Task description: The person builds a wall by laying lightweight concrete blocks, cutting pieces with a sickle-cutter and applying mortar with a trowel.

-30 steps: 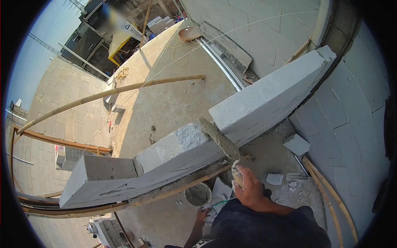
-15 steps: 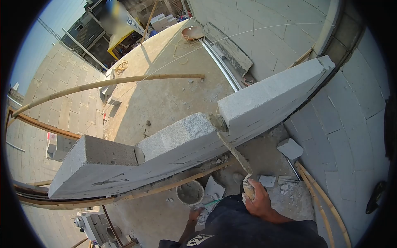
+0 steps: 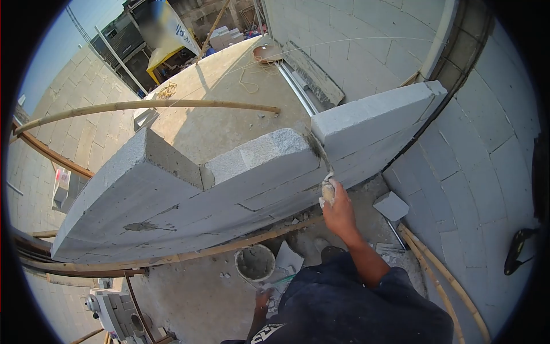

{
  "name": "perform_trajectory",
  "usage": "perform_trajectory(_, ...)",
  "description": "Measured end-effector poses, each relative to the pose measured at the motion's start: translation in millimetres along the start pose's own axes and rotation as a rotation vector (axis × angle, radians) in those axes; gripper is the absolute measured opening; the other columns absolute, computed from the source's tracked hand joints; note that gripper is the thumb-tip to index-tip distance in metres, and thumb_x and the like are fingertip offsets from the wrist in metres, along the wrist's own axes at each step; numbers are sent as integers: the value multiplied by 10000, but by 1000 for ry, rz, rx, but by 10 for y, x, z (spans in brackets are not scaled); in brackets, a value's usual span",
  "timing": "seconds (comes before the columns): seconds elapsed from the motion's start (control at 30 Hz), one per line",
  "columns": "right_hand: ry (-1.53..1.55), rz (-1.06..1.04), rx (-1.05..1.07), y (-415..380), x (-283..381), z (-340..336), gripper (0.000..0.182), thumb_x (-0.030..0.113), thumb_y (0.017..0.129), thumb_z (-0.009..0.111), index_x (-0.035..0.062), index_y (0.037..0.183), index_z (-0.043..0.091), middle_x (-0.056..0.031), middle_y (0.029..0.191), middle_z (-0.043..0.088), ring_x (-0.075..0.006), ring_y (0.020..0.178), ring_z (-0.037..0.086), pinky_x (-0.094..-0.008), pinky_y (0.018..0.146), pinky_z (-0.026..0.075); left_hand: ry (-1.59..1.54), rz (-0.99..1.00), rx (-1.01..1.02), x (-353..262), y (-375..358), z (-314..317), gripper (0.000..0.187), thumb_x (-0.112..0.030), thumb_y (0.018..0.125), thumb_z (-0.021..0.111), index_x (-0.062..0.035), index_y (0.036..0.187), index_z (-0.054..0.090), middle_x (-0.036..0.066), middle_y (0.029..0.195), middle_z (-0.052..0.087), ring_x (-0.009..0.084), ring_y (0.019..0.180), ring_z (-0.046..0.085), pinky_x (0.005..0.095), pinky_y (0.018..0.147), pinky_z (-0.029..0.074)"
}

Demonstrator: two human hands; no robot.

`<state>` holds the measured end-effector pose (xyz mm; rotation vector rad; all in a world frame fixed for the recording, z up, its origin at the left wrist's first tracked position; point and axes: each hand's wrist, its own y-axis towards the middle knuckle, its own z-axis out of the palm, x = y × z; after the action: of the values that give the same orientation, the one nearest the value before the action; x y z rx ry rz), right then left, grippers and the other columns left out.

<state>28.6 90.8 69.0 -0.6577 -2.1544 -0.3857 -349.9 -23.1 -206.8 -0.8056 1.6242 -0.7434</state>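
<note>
My right hand [image 3: 338, 207] is wrapped around the mortar-smeared handle of a trowel [image 3: 323, 153]. The blade reaches up into the gap between two pale wall blocks, right at the end face of the taller right-hand block [image 3: 378, 112]. Left of the gap lies a lower block [image 3: 258, 150] with a rough, rounded top end. My left hand [image 3: 263, 299] hangs low beside my body, near a bucket [image 3: 255, 262] of grey mortar and a thin teal strip [image 3: 285, 279]; I cannot tell whether it holds anything.
A curved bamboo pole [image 3: 154, 104] crosses beyond the wall, and a wooden strip [image 3: 229, 247] runs along its near foot. Broken block pieces [image 3: 391, 206] lie on the floor, with bamboo poles [image 3: 438, 269] at right. A brown basin [image 3: 267, 54] stands farther back.
My right hand has moved up and forward with the trowel, bringing its blade deeper into the gap between the blocks. My left hand stays low near the bucket. The view has shifted slightly.
</note>
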Motion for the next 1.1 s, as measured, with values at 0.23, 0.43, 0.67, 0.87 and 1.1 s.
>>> perform_trajectory(0.23,-35,80,8,-67,257,-137,526,121,779,553,16,1264,380,-219,1160,493,-390,1069,484,-424,891,400,165,-186,25,21,-503,-408,635,-199,663,729,60,1159,429,156,921,581,220,726,610,326,574,504)
perform_trajectory(0.43,46,96,58,111,86,-155,514,135,767,568,-17,1234,411,-249,1086,549,-403,1024,518,-427,868,416,225,-156,39,113,-298,-418,672,-197,666,713,85,1182,386,165,912,580,231,725,620,327,570,510)
perform_trajectory(0.67,240,-36,71,-148,348,-452,487,116,754,586,-42,1195,455,-246,1003,591,-352,921,596,-386,813,450,261,-10,95,-82,-65,-234,690,-181,675,716,54,1216,358,162,978,561,239,812,596,343,600,522)
perform_trajectory(0.87,749,103,279,-370,168,-568,460,127,766,581,-59,1172,474,-172,903,610,-178,774,592,-289,709,465,145,39,49,-155,15,-48,556,-187,675,715,11,1137,477,113,941,587,199,761,601,302,577,506)
perform_trajectory(1.1,158,-446,-31,-166,-354,-736,431,119,804,538,-52,1185,434,-118,985,560,-192,817,559,-282,790,441,-126,78,50,-68,-311,277,490,-148,689,694,-10,1114,493,115,956,587,205,769,601,325,606,510)
